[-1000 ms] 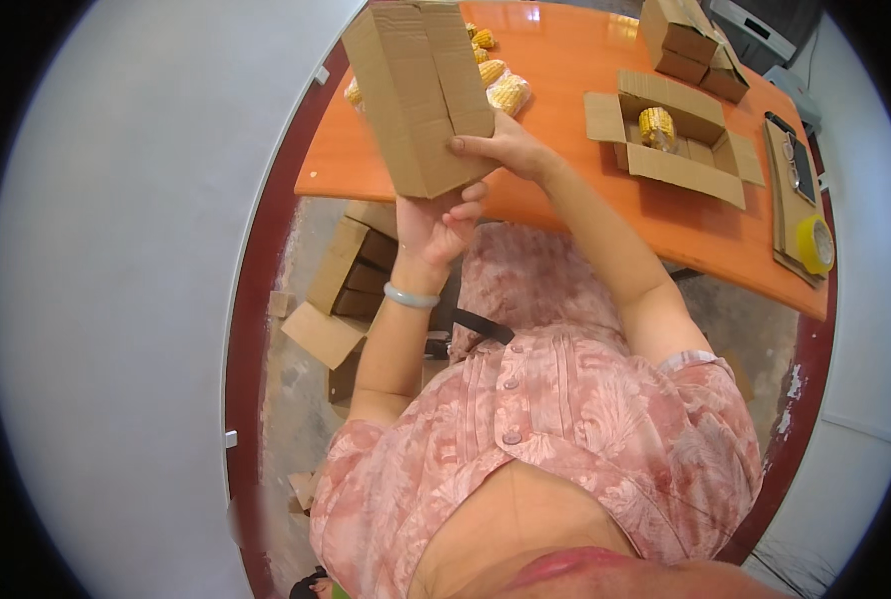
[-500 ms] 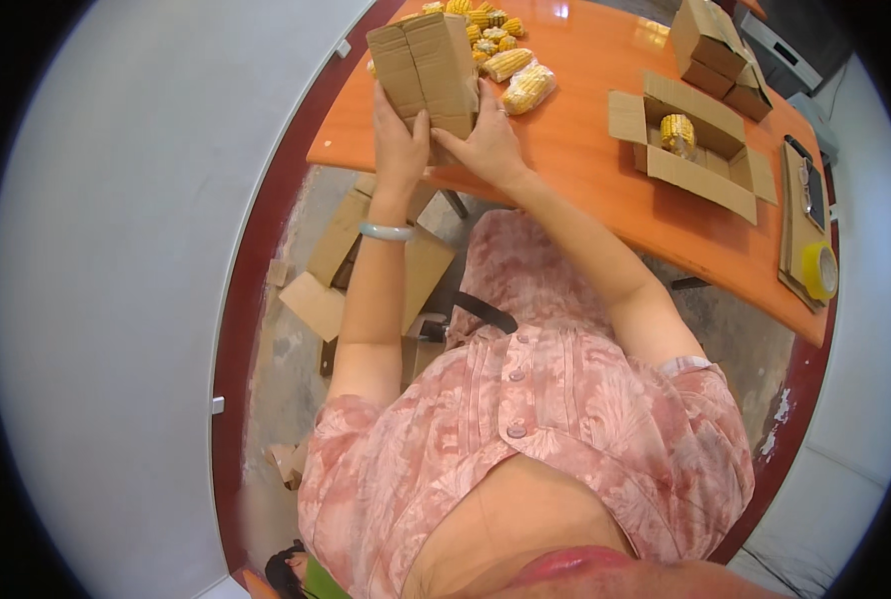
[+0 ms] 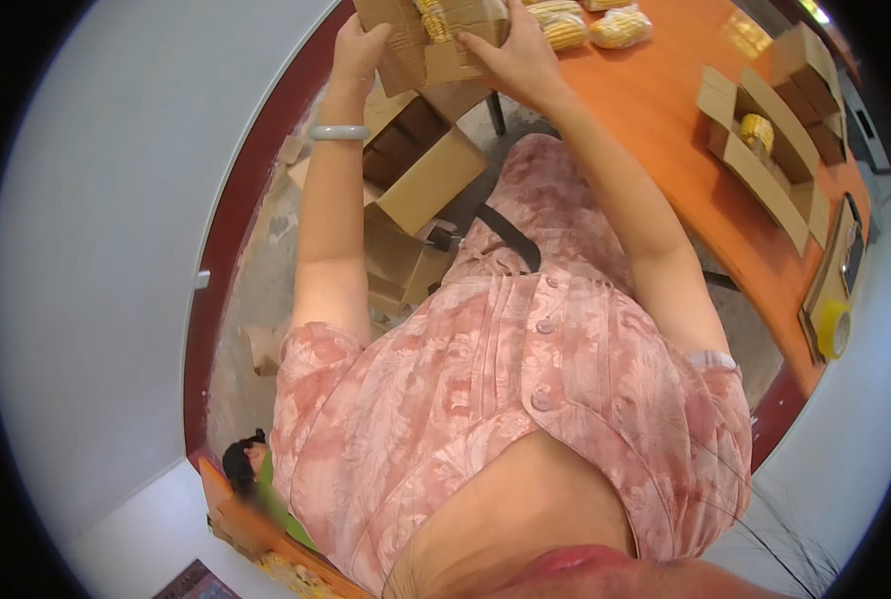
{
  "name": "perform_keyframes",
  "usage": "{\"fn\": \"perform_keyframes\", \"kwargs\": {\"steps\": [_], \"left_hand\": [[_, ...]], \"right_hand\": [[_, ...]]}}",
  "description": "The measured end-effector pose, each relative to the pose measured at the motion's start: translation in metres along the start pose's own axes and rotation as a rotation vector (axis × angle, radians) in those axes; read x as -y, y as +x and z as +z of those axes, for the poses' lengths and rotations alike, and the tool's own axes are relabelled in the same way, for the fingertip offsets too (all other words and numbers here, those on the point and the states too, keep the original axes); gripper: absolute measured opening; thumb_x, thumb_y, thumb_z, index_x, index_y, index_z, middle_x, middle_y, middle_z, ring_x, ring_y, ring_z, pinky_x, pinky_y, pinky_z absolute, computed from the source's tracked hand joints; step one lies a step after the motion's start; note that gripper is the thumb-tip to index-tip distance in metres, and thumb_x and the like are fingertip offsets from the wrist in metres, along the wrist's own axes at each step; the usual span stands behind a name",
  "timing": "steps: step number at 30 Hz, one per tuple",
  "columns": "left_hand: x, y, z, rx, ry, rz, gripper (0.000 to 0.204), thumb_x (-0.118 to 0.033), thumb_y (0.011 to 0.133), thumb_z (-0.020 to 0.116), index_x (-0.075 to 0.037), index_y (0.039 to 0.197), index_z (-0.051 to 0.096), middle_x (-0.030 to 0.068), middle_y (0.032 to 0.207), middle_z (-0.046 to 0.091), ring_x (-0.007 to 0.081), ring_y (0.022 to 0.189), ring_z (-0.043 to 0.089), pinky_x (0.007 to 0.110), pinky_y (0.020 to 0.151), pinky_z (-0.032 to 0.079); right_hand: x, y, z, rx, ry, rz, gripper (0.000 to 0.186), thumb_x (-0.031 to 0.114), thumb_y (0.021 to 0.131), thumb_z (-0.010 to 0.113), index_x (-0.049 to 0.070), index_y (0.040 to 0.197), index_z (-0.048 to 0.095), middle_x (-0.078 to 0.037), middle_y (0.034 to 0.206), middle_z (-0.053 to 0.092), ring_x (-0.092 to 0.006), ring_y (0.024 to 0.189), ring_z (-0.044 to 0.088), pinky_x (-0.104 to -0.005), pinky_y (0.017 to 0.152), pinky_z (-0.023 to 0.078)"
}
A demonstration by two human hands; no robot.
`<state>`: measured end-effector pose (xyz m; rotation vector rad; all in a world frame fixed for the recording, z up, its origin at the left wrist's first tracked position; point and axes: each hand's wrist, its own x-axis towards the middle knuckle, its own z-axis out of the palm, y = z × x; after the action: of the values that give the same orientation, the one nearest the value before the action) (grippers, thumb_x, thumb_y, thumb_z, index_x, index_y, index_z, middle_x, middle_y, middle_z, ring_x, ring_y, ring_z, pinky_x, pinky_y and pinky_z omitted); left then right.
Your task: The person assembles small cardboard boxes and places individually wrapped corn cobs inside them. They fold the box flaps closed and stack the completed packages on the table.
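Near the top edge, I hold a tan cardboard box [image 3: 401,60] between both hands, its panels partly apart with yellow corn [image 3: 433,18] showing between them; I cannot tell whether that corn is inside. My left hand [image 3: 358,50] grips the left side. My right hand [image 3: 515,55] is closed on the right side, thumb on the cardboard. Just right of it, bagged corn cobs [image 3: 620,27] lie on the orange table [image 3: 655,120].
At right are an open carton [image 3: 770,200] with one cob [image 3: 757,130], stacked boxes [image 3: 805,75], yellow tape [image 3: 833,329] on cardboard and a phone [image 3: 851,245]. Cartons [image 3: 431,185] lie on the floor below. A person in green [image 3: 286,514] is at the lower left.
Both hands and the held box have moved upward in the picture as the view shifted. The box has turned, and its panels now stand apart with corn showing between them.
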<state>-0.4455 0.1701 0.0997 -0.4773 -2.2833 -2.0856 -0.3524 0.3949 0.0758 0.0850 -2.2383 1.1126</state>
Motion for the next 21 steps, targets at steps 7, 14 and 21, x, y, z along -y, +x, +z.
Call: {"fn": "perform_keyframes", "kwargs": {"steps": [7, 14, 21], "left_hand": [[0.028, -0.070, -0.046, -0.041, -0.476, -0.252, 0.077, -0.051, 0.088, 0.073, -0.001, 0.141, 0.048, 0.0105, 0.133, 0.061, 0.0231, 0.119, 0.060, 0.038, 0.103, 0.050], [0.014, -0.141, -0.035, -0.136, -0.616, -0.102, 0.078, -0.061, 0.090, 0.065, -0.006, 0.143, 0.050, 0.0101, 0.138, 0.060, 0.0272, 0.124, 0.058, 0.042, 0.107, 0.048], [0.056, -0.166, -0.085, -0.244, -0.905, -0.055, 0.064, -0.052, 0.093, 0.064, -0.005, 0.136, 0.057, 0.0124, 0.131, 0.064, 0.0300, 0.116, 0.063, 0.045, 0.100, 0.053]], "right_hand": [[0.013, -0.016, 0.027, 0.487, 0.797, 0.207, 0.074, 0.046, 0.089, 0.076, -0.002, 0.139, 0.050, -0.014, 0.122, 0.066, -0.0193, 0.109, 0.064, -0.0330, 0.092, 0.053], [0.041, -0.060, 0.043, 0.696, 1.206, 0.519, 0.054, 0.039, 0.102, 0.061, 0.000, 0.137, 0.049, -0.007, 0.127, 0.062, -0.0137, 0.117, 0.059, -0.0300, 0.100, 0.048], [0.046, -0.059, 0.078, 0.772, 1.097, 0.610, 0.044, 0.035, 0.104, 0.055, 0.003, 0.135, 0.055, -0.006, 0.124, 0.065, -0.0140, 0.114, 0.061, -0.0296, 0.098, 0.048]]}}
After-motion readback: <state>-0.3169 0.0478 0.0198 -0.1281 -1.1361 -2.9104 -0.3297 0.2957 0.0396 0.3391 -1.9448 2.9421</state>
